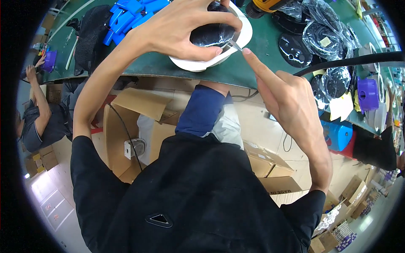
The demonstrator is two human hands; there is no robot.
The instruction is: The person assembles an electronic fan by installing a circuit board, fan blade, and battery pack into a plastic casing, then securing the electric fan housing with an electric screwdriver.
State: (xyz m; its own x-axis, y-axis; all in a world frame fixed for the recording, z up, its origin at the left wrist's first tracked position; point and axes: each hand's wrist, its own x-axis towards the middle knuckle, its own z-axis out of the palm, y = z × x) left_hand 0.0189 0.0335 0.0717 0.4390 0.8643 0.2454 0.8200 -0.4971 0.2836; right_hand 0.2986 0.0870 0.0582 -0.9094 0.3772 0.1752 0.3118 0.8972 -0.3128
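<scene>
My left hand [185, 27] is spread over a glossy black oval part [213, 34], thumb and fingers gripping its sides. That part sits inside a white plastic housing [192, 65] at the table's near edge. In my right hand [289, 90], closed with the forefinger stretched forward, is a thin metal blade [236, 45]. Its tip meets the border between the black part and the white rim. The blade's handle is hidden in my palm.
Blue wrapped packs [126, 19] and a black mesh bag [90, 38] lie left on the green table [156, 67]. A yellow power drill [263, 6], black discs [295, 49] in clear film and a purple part [368, 95] are right. An open cardboard box [116, 139] stands below; co-workers sit both sides.
</scene>
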